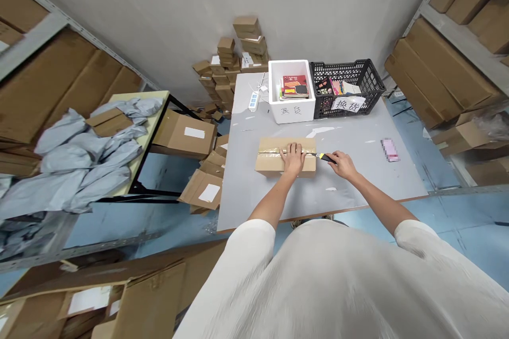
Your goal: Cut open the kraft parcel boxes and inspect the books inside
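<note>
A taped cardboard box (267, 163) lies near the middle of the grey table (246, 196), its long side across my view. My left hand (293, 159) rests on its top with the fingers spread over the tape seam. At the box's right end, my right hand (342, 164) is wrapped round the handle of a black and yellow utility knife (326, 158). The blade points left, along the seam toward my left hand. How deep its tip sits in the tape I cannot tell.
A white foam box (292, 113) with books and a black plastic crate (368, 103) stand at the table's back, beside a power strip (253, 100). A pink blurred item (389, 150) lies at right. Grey parcels (79, 153) cover a side table; cartons surround the floor.
</note>
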A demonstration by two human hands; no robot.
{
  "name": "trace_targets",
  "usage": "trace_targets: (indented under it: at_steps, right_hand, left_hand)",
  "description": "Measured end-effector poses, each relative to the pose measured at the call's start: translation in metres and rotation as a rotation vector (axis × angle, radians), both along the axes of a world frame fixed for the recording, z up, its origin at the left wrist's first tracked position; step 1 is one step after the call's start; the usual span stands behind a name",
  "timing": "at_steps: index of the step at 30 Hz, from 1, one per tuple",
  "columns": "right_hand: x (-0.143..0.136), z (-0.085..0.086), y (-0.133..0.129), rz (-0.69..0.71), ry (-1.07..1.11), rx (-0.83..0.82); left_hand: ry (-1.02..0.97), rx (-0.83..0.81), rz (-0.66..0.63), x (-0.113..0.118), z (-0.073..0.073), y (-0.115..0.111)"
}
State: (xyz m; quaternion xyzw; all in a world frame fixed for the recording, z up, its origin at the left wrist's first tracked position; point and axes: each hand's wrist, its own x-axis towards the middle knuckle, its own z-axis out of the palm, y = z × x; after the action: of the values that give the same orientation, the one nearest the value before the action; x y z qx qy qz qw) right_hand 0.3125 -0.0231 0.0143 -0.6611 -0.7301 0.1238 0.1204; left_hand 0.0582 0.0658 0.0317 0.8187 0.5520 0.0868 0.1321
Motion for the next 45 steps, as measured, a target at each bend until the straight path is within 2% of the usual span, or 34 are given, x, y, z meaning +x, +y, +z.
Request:
trace_targets:
  at_steps: [5, 10, 16, 29, 31, 36, 39, 42, 45]
  right_hand:
    - [0.008, 0.003, -0.003, 0.014, -0.004, -0.001]
    - [0.010, 0.000, -0.003, 0.047, 0.013, 0.015]
    - [0.010, 0.001, 0.005, 0.053, 0.050, -0.022]
    - [-0.004, -0.006, 0.000, 0.003, 0.059, 0.001]
    - [0.002, -0.007, -0.002, -0.032, 0.075, 0.026]
    - [0.025, -0.008, 0.000, -0.249, 0.202, 0.115]
    - [0.037, -0.011, 0.004, -0.310, 0.264, 0.108]
    - [0.044, -0.021, 0.005, -0.379, 0.268, 0.040]
    - [0.050, -0.040, 0.004, -0.428, 0.240, -0.062]
  left_hand:
    - [-0.001, -0.011, 0.055, -0.006, -0.002, -0.003]
    - [-0.017, -0.027, 0.065, -0.006, -0.005, 0.004]
    - [-0.024, -0.116, 0.203, 0.003, -0.005, 0.011]
    - [-0.008, -0.064, 0.198, 0.001, -0.014, 0.006]
    - [-0.002, -0.064, 0.197, 0.002, -0.015, 0.006]
    - [0.018, -0.064, 0.190, 0.002, -0.014, 0.006]
    - [0.007, -0.070, 0.178, 0.002, -0.011, 0.005]
    - [0.002, -0.053, 0.150, 0.000, -0.007, 0.001]
    - [0.012, -0.043, 0.118, 0.000, -0.004, -0.003]
